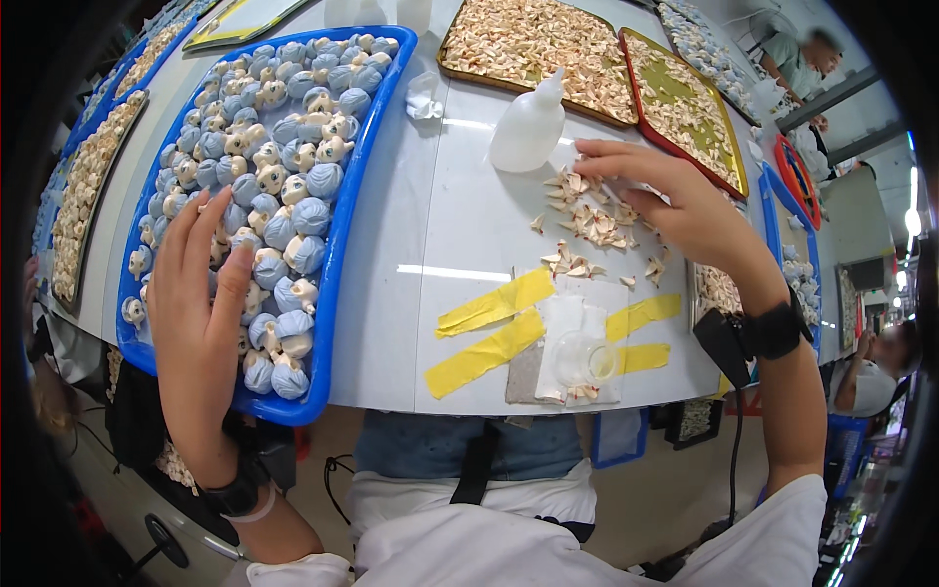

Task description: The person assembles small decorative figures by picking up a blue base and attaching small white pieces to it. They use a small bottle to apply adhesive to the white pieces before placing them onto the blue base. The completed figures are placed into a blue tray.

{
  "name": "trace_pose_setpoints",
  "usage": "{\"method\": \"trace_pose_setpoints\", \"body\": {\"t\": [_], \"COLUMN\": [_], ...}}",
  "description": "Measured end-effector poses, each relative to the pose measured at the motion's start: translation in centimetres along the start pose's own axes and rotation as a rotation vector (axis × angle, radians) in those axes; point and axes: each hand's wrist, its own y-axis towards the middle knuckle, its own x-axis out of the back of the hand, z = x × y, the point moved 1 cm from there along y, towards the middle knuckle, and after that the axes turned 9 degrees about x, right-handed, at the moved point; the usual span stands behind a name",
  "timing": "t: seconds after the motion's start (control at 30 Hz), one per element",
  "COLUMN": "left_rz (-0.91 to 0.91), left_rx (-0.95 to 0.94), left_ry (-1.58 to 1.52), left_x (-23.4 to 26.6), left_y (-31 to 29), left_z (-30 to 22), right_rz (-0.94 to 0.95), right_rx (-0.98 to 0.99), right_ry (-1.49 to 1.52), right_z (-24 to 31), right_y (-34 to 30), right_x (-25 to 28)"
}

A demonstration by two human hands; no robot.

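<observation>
My left hand reaches over a blue tray of small doll heads with pale blue hair. Its fingers are stretched and apart, touching or just above the heads; its fingertips partly blend in with them. My right hand hovers over a loose heap of small cream pointed pieces with reddish tips. That hand's fingers are extended, with nothing visible in them. Just left of its fingertips stands a translucent white squeeze bottle with a narrow nozzle.
Near the table's front edge, yellow tape borders a white pad bearing a small clear round cup. Farther back are a tray of pointed pieces and a red-rimmed tray. A crumpled tissue lies beside the blue tray. People sit at right.
</observation>
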Motion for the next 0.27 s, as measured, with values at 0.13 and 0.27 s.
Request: {"method": "trace_pose_setpoints", "body": {"t": [0.13,0.27], "left_rz": [-0.001,0.003], "left_rx": [0.006,-0.001], "left_ry": [0.001,-0.003], "left_x": [-0.1,-0.1], "left_y": [0.0,0.1], "left_z": [-0.2,-0.1], "right_rz": [0.061,0.055], "right_rx": [0.01,0.058], "right_ry": [-0.032,-0.159], "right_z": [1.7,2.8], "right_y": [-1.5,-1.5], "right_x": [0.2,0.8]}}
